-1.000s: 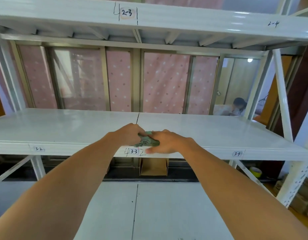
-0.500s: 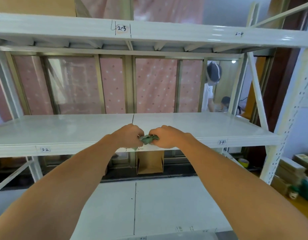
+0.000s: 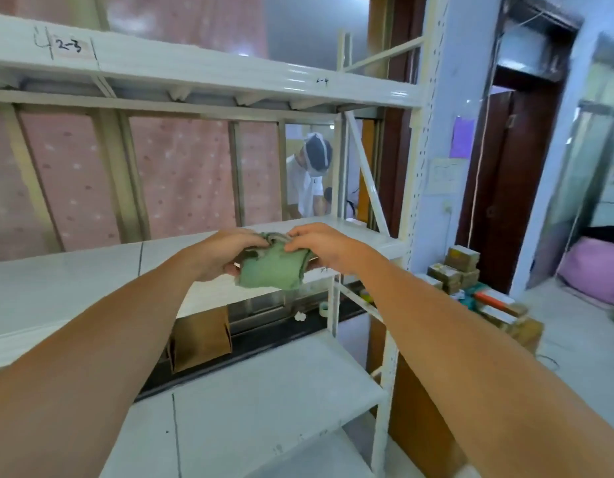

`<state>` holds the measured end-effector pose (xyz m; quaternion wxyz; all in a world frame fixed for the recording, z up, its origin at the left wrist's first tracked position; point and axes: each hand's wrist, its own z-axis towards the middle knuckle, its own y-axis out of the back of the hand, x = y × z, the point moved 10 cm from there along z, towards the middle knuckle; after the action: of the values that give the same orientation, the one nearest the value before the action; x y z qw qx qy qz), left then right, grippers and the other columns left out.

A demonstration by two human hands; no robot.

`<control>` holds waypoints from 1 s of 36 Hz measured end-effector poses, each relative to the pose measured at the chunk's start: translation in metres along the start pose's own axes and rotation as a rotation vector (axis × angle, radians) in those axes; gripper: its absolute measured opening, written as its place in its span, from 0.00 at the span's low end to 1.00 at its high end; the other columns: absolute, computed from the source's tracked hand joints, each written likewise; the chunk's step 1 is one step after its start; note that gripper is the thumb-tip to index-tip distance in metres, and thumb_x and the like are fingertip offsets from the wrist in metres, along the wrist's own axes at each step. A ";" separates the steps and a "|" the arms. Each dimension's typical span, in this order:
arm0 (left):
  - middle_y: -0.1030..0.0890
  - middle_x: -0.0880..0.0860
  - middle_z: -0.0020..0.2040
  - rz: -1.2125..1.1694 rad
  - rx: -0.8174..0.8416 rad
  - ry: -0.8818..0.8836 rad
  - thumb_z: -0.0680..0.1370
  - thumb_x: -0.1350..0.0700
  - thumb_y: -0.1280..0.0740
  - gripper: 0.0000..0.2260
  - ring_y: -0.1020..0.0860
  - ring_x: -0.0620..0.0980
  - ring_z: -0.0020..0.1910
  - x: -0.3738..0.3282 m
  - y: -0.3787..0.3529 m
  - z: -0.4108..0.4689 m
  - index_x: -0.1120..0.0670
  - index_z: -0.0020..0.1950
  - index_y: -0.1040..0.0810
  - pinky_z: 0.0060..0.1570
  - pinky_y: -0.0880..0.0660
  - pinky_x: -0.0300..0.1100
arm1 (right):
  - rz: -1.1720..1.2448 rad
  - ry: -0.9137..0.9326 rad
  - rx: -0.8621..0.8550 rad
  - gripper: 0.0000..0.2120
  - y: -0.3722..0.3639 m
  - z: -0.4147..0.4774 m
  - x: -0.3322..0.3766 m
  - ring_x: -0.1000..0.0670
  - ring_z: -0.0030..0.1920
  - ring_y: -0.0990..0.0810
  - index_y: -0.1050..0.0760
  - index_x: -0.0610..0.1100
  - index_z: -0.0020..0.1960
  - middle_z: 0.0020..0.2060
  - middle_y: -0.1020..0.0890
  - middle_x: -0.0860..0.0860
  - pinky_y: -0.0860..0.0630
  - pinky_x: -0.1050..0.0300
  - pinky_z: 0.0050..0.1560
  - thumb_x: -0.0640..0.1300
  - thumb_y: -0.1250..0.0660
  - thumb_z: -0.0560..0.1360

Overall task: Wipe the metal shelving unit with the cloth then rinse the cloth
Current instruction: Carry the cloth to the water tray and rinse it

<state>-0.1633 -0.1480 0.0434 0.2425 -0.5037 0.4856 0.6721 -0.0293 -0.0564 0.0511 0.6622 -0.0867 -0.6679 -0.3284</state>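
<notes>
Here, a faded green cloth [image 3: 271, 267], folded into a thick pad with frayed edges, was held at the front edge of the middle shelf of a white metal shelving unit [image 3: 74, 281]. The left hand [image 3: 226, 253] gripped its left side; the right hand [image 3: 324, 246] pinched its top right. Behind hung a pink dotted curtain [image 3: 181, 174]. Stacked cardboard boxes [image 3: 460, 267] sat on the floor beside a dark doorway [image 3: 516, 174].
</notes>
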 end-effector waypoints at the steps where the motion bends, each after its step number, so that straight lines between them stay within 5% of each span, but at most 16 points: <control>1: 0.17 0.59 0.55 -0.068 0.040 -0.017 0.77 0.49 0.29 0.15 0.20 0.54 0.49 -0.009 -0.018 0.006 0.56 0.60 0.18 0.48 0.24 0.50 | 0.056 -0.010 -0.045 0.07 0.019 -0.006 -0.006 0.45 0.49 0.16 0.18 0.41 0.53 0.46 0.16 0.45 0.19 0.53 0.43 0.40 0.28 0.75; 5: 0.15 0.54 0.54 -0.223 0.262 -0.115 0.72 0.46 0.26 0.19 0.17 0.51 0.52 -0.049 -0.095 0.025 0.52 0.61 0.18 0.48 0.20 0.45 | 0.142 -0.062 -0.251 0.08 0.095 -0.039 -0.029 0.45 0.52 0.15 0.17 0.42 0.54 0.48 0.14 0.44 0.18 0.46 0.53 0.42 0.28 0.76; 8: 0.16 0.51 0.47 -0.221 0.391 -0.171 0.74 0.54 0.25 0.12 0.17 0.47 0.44 -0.076 -0.155 0.036 0.53 0.57 0.19 0.38 0.20 0.40 | 0.127 -0.103 -0.387 0.10 0.149 -0.072 -0.048 0.47 0.50 0.15 0.18 0.44 0.56 0.48 0.14 0.46 0.17 0.48 0.48 0.45 0.28 0.76; 11: 0.16 0.52 0.47 -0.170 0.471 -0.208 0.73 0.57 0.24 0.16 0.17 0.48 0.46 -0.094 -0.214 0.049 0.55 0.60 0.20 0.38 0.21 0.41 | 0.065 -0.141 -0.516 0.11 0.203 -0.105 -0.072 0.44 0.52 0.16 0.17 0.45 0.55 0.51 0.15 0.45 0.17 0.47 0.49 0.47 0.27 0.75; 17: 0.17 0.53 0.46 -0.222 0.374 -0.244 0.76 0.52 0.27 0.13 0.18 0.50 0.46 -0.134 -0.315 0.080 0.59 0.55 0.18 0.37 0.21 0.42 | 0.121 -0.160 -0.615 0.14 0.294 -0.179 -0.108 0.42 0.53 0.15 0.19 0.39 0.58 0.52 0.15 0.42 0.17 0.44 0.49 0.41 0.25 0.74; 20: 0.16 0.55 0.49 -0.294 0.376 -0.214 0.79 0.51 0.31 0.11 0.18 0.52 0.47 -0.151 -0.359 0.095 0.57 0.55 0.17 0.47 0.18 0.50 | 0.183 -0.170 -0.673 0.12 0.330 -0.209 -0.119 0.44 0.50 0.14 0.20 0.40 0.57 0.50 0.14 0.44 0.17 0.51 0.44 0.39 0.25 0.74; 25: 0.17 0.53 0.43 -0.417 0.421 -0.141 0.81 0.51 0.33 0.11 0.19 0.49 0.37 -0.185 -0.445 0.116 0.57 0.57 0.18 0.31 0.22 0.39 | 0.257 -0.192 -0.811 0.11 0.400 -0.254 -0.145 0.44 0.49 0.15 0.22 0.40 0.59 0.51 0.15 0.44 0.17 0.50 0.41 0.40 0.28 0.77; 28: 0.15 0.54 0.43 -0.481 0.474 -0.058 0.80 0.48 0.33 0.12 0.16 0.52 0.39 -0.187 -0.499 0.124 0.56 0.54 0.18 0.42 0.18 0.48 | 0.266 -0.224 -0.902 0.12 0.433 -0.275 -0.166 0.43 0.53 0.17 0.23 0.40 0.61 0.55 0.17 0.43 0.17 0.45 0.42 0.41 0.30 0.79; 32: 0.13 0.56 0.48 -0.517 0.579 -0.008 0.75 0.40 0.29 0.20 0.15 0.55 0.47 -0.184 -0.567 0.125 0.56 0.54 0.18 0.45 0.17 0.51 | 0.217 -0.283 -0.984 0.12 0.466 -0.296 -0.198 0.43 0.53 0.18 0.24 0.41 0.63 0.55 0.18 0.43 0.17 0.47 0.37 0.41 0.33 0.80; 36: 0.17 0.57 0.58 -0.484 0.704 -0.098 0.66 0.52 0.19 0.25 0.16 0.57 0.54 -0.189 -0.620 0.134 0.54 0.60 0.20 0.53 0.19 0.59 | 0.243 -0.287 -1.108 0.12 0.504 -0.318 -0.228 0.44 0.54 0.18 0.25 0.43 0.63 0.56 0.19 0.44 0.17 0.48 0.39 0.43 0.33 0.80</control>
<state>0.3538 0.2578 -0.0342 0.5731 -0.4571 0.5408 0.4124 0.5360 0.2279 -0.0296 0.4541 -0.5394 -0.4648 -0.5355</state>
